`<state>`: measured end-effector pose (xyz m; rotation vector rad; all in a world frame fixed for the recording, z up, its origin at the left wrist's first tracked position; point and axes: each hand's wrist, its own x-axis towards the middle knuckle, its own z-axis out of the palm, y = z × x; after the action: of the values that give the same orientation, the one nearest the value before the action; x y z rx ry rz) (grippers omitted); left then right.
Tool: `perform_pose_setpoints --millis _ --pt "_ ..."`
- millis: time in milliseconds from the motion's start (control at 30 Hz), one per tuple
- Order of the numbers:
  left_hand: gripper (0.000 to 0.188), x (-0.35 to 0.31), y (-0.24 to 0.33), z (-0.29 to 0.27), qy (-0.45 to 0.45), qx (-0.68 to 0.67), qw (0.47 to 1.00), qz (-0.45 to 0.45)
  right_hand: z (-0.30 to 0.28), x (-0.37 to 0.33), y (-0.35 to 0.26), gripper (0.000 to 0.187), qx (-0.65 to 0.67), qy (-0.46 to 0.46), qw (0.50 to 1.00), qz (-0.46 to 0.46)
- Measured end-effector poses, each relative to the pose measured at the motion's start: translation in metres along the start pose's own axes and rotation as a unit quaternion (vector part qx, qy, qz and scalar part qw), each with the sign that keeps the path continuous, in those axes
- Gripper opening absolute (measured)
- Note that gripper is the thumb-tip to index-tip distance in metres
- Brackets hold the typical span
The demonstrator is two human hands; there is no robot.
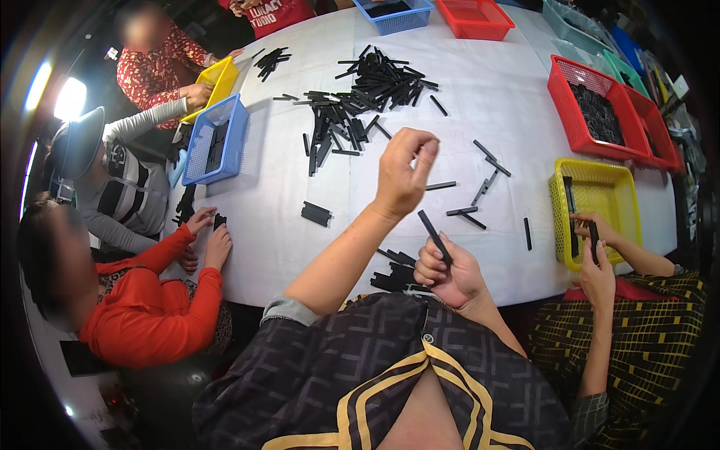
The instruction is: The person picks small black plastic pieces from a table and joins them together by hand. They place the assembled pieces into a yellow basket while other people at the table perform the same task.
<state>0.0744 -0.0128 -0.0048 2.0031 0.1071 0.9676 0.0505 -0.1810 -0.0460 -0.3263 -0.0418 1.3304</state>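
Note:
My right hand (466,276) is closed around a slim black bar (433,235), which sticks up and to the left out of the fist. Raised over the table farther off, my left hand (407,171) has its fingers curled in and thumb pressed against them; whatever it may pinch is too small or hidden to tell. Close to my body, several flat black pieces (390,280) lie in a small heap, partly covered by my arms. Loose black strips (481,191) are scattered to the right of my left hand. A wider black plate (316,214) rests alone to the left.
A large pile of black strips (382,81) spreads over the far middle of the white table (277,165). At right, a co-worker's hands (598,276) hold a black piece by a yellow basket (626,202); red baskets (589,144) stand beyond. Co-workers sit left, near a blue basket (237,142).

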Motion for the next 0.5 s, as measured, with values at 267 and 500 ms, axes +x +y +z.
perform_pose_setpoints --millis 267,500 --pt "0.02 -0.048 0.001 -0.027 -0.291 -0.241 0.877 -0.297 -0.003 0.009 -0.002 0.037 0.07 0.0 0.998 -0.003" --pt "0.023 -0.081 -0.019 -0.012 -0.273 -0.221 0.881 -0.317 -0.018 0.01 -0.002 0.036 -0.001 0.121 0.992 0.037"
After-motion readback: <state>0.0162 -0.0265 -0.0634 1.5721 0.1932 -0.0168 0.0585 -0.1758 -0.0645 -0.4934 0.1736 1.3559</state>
